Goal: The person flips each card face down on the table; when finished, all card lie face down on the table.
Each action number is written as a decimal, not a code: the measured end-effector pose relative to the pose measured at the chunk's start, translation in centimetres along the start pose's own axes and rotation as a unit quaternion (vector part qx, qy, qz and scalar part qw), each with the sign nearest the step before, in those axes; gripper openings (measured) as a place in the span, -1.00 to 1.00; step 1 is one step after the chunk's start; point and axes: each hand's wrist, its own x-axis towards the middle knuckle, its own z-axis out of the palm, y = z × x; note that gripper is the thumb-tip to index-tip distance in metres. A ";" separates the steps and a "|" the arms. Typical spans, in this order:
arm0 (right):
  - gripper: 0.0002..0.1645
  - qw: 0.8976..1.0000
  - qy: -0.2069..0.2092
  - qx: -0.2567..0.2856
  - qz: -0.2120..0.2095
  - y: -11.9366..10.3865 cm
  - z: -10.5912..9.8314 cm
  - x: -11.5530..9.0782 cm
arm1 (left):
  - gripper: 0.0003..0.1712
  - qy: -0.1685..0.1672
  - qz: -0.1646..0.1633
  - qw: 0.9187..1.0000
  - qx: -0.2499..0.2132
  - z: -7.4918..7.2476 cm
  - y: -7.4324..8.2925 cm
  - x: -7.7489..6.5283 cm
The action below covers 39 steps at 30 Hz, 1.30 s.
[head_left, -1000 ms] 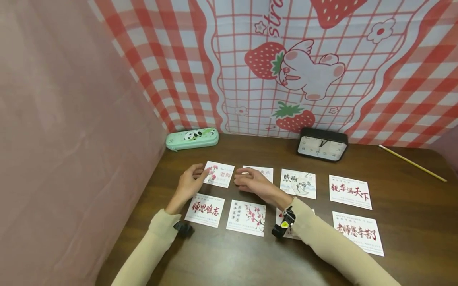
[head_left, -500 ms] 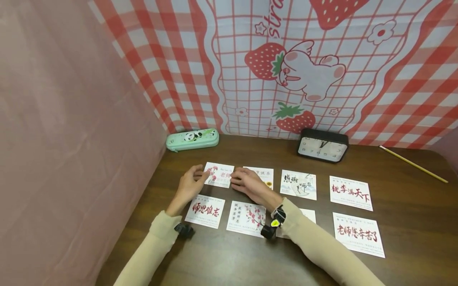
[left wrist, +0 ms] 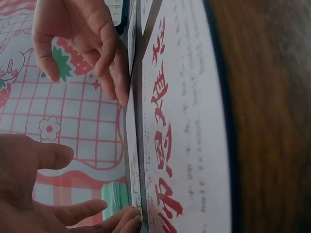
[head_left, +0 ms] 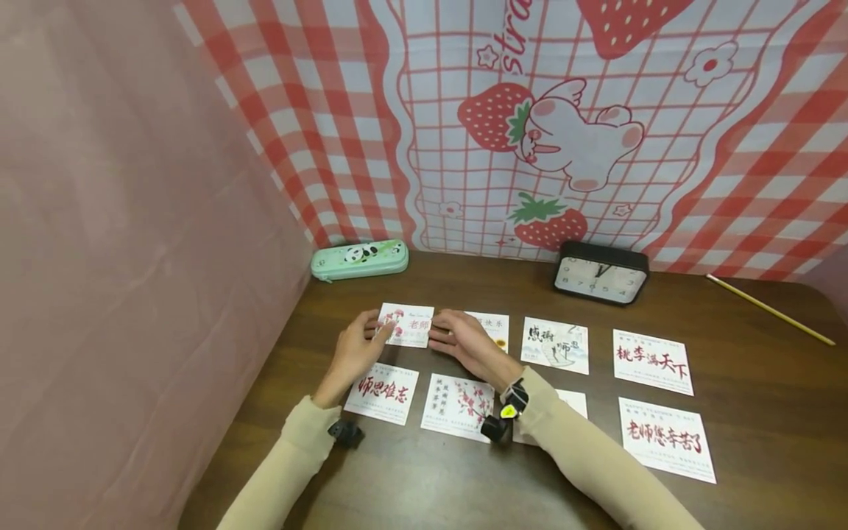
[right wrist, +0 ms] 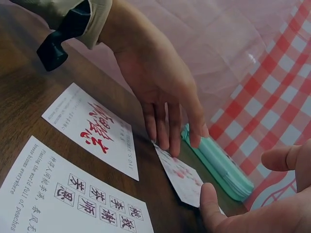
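Pink-flower card (head_left: 416, 322) on the bench (head_left: 397, 478), at the left end of the far row of cards, between both hands. Left hand (head_left: 356, 350) at its left edge, fingertips touching, fingers loosely extended, thumb spread away and over the card; whether pressing down with the thumb or only above, impossible to tell. Right hand (head_left: 464, 340) at its right edge, fingertips touching, fingers nearly straight and close together, thumb apart. No pinch in either.

Just right of it, partly covered by the right hand, a sunflower card (head_left: 493, 327); farther right in the same row, an ink-painted card (head_left: 556, 346) and a red-lettered card (head_left: 652, 361). In the near row, from the left: a second red-lettered card (head_left: 384, 394) just below the left hand's wrist, a red-blossom card (head_left: 457, 405), a card mostly hidden under the right sleeve (head_left: 575, 403), and a third red-lettered card (head_left: 668, 438) at the right end.

Along the far side, a mint panda pencil case (head_left: 361, 260) at left, a black clock (head_left: 599, 276) right of centre, a yellow pencil (head_left: 771, 309) slanting at far right. Behind, a strawberry-print cloth (head_left: 457, 180); at left, a pink cloth (head_left: 132, 258).
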 end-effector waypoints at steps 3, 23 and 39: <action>-0.29 1.000 -0.005 -0.002 -0.004 0.0 -0.2 -0.1 | -0.33 -0.003 0.008 1.000 0.026 0.0 0.5 -0.5; -0.50 0.995 -0.056 -0.064 -0.047 -0.1 0.8 -0.6 | -0.31 -0.073 0.037 0.995 0.050 0.0 4.2 -2.9; -0.51 0.988 -0.023 -0.121 -0.089 0.6 2.1 -0.6 | -0.65 0.013 0.124 0.985 -0.120 0.0 4.7 -2.7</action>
